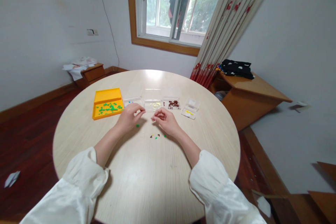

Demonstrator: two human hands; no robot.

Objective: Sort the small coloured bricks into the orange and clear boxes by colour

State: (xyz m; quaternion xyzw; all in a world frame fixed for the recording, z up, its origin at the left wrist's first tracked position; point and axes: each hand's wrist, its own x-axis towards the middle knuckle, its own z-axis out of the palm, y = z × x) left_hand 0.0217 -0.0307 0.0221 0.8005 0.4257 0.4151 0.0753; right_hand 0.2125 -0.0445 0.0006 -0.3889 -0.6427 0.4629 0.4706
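Note:
My left hand [131, 115] hovers over the middle of the table, thumb and fingertips pressed together in a pinch. Just right of it, my right hand [166, 121] has curled fingers, with thumb and forefinger closed. Anything held in either pinch is too small to make out. A green piece [138, 125] lies below my left hand. Nearer to me are several tiny loose pieces, among them a dark brown piece [151, 137] and a green piece [156, 138]. Another green piece [165, 135] sits beneath my right wrist.
Beyond my hands stand an open yellow box [107, 94] of green pieces, a clear box [136, 99] partly behind my left hand, a clear box [148, 107] of pale pieces, one with brown pieces [173, 104], and a small box [186, 116] with yellow pieces. The round table [152, 182] carries everything.

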